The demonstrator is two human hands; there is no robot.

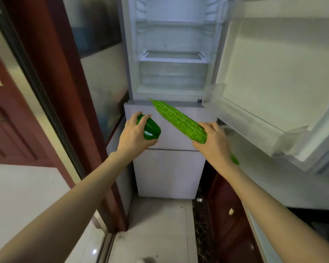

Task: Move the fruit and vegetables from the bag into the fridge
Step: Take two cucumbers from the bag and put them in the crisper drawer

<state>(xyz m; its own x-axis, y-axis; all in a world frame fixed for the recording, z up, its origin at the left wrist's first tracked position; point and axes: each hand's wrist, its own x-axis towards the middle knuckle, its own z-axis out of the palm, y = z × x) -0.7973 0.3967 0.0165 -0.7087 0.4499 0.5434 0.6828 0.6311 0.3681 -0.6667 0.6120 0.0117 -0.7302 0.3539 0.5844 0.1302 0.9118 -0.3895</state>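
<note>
Before the open white fridge (171, 54) with clear plastic shelves, the left hand (133, 135) curled its grip round a glossy, smooth green bell pepper (150, 129); the right hand (213, 141) clasped a long, bumpy, tapering green bitter gourd (177, 120) by its thick end, tip aimed at the compartment.

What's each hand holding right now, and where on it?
The left hand grips a green bell pepper around its side. The right hand grips a bitter melon near its lower end, its pointed tip toward the open fridge.
</note>
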